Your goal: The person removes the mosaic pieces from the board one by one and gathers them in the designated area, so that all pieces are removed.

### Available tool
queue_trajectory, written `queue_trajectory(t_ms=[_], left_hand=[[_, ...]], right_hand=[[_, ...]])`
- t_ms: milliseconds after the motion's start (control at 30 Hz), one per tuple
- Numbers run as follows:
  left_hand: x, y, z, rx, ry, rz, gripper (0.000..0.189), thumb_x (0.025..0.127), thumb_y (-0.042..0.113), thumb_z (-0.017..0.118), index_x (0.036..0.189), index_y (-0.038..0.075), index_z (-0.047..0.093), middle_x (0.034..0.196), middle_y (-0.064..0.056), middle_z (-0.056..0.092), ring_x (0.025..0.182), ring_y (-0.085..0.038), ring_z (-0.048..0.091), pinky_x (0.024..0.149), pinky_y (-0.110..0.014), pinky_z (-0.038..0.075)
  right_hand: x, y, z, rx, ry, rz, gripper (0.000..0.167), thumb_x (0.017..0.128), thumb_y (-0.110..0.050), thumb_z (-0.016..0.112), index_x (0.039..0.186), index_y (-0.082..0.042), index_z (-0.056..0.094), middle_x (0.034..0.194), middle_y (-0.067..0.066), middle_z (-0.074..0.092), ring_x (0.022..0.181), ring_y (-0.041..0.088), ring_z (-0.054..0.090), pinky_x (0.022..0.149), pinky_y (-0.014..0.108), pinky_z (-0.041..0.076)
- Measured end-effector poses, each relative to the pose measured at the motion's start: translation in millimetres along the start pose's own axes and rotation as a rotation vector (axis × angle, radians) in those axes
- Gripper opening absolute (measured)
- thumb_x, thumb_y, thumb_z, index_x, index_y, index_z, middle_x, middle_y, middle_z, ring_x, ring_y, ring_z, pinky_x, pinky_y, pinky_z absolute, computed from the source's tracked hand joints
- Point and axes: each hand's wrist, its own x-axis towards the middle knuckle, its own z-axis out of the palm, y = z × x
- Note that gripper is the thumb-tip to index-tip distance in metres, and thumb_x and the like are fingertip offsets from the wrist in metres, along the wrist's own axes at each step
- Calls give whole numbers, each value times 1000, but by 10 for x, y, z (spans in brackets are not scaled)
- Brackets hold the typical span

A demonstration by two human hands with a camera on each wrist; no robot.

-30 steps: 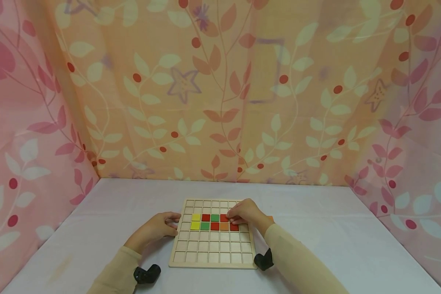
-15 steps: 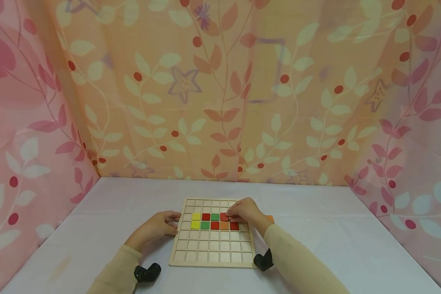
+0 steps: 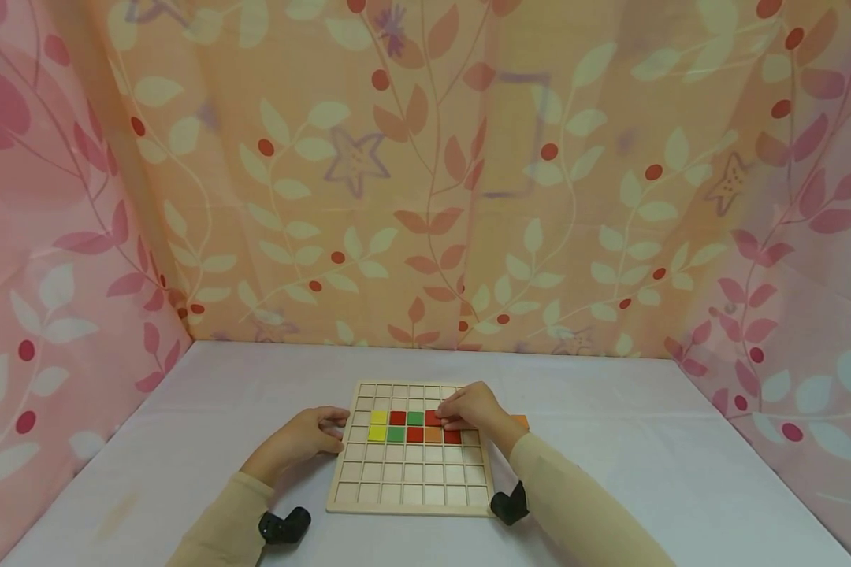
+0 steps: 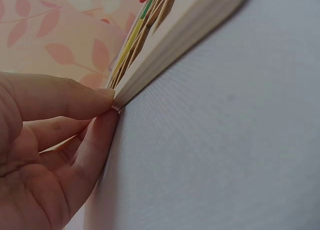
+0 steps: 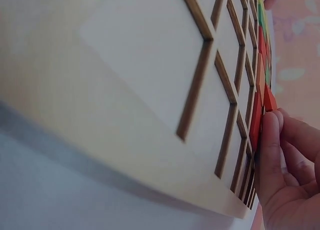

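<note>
A pale wooden grid board (image 3: 390, 473) lies flat on the white table, with coloured square tiles in two of its rows. The tiles are yellow, green, red and orange. My right hand (image 3: 477, 409) is over the board's right part and pinches a red tile (image 3: 432, 418) between thumb and finger. The right wrist view shows this red tile (image 5: 270, 98) tilted up above the row. Beside the board's left edge, my left hand (image 3: 305, 435) rests with thumb and fingertips against the rim. In the left wrist view its thumb (image 4: 70, 98) touches the board's side.
An orange piece (image 3: 521, 422) shows partly behind my right wrist, beyond the board's right edge. Black wrist devices are on both sleeves, the left one (image 3: 284, 526) over the table. Patterned cloth (image 3: 425, 197) walls in the table's back and sides.
</note>
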Motion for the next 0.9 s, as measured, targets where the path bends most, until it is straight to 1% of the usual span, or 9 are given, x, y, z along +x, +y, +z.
queue_trajectory(t_ms=[133, 267, 367, 467, 667, 833, 900], left_hand=[[0, 11, 10, -1, 3, -3, 60, 76, -14, 71, 133, -6, 56, 121, -17, 62, 93, -19, 60, 75, -29, 55], [2, 24, 22, 2, 6, -5, 60, 76, -14, 70, 133, -6, 56, 121, -17, 62, 92, -19, 61, 75, -30, 55], [14, 17, 32, 7, 6, -5, 59, 76, -14, 70, 133, -6, 56, 122, -18, 62, 92, -19, 61, 75, -30, 55], [27, 5, 31, 10, -4, 1, 60, 77, -13, 71, 134, -6, 55, 123, -18, 62, 93, -19, 61, 75, -30, 54], [19, -10, -10, 15, -6, 11, 61, 76, -13, 71, 135, -7, 54, 124, -19, 61, 94, -19, 61, 75, -30, 54], [10, -22, -13, -6, -25, 17, 61, 77, -13, 71, 135, -8, 53, 124, -20, 60, 93, -19, 61, 75, -30, 54], [11, -17, -19, -14, -23, 19, 61, 77, -13, 71, 135, -8, 54, 123, -19, 61, 92, -18, 61, 75, -30, 54]], right_hand=[[-14, 6, -44, -3, 22, 2, 14, 84, 1, 73, 95, 9, 74, 80, 10, 75, 55, 9, 64, 58, 26, 58], [-28, 14, -120, 5, 34, 1, 14, 85, -1, 74, 95, 9, 74, 74, 5, 72, 54, 7, 64, 58, 24, 57], [-45, 21, -184, 12, 36, 12, 15, 85, -2, 74, 96, 9, 74, 70, 3, 70, 54, 7, 63, 58, 24, 57], [-80, 15, -241, 10, 49, 29, 15, 85, -3, 74, 96, 7, 75, 70, 3, 70, 55, 7, 63, 58, 23, 57], [-132, 23, -329, 21, 45, 10, 16, 85, -3, 74, 97, 8, 75, 71, 4, 71, 55, 7, 63, 59, 23, 57], [-181, 51, -422, 8, 54, 3, 19, 85, -3, 74, 99, 10, 73, 72, 4, 72, 56, 7, 63, 60, 22, 56], [-199, 50, -459, 4, 55, 2, 19, 86, -3, 73, 100, 10, 73, 72, 4, 72, 57, 7, 63, 60, 22, 57]])
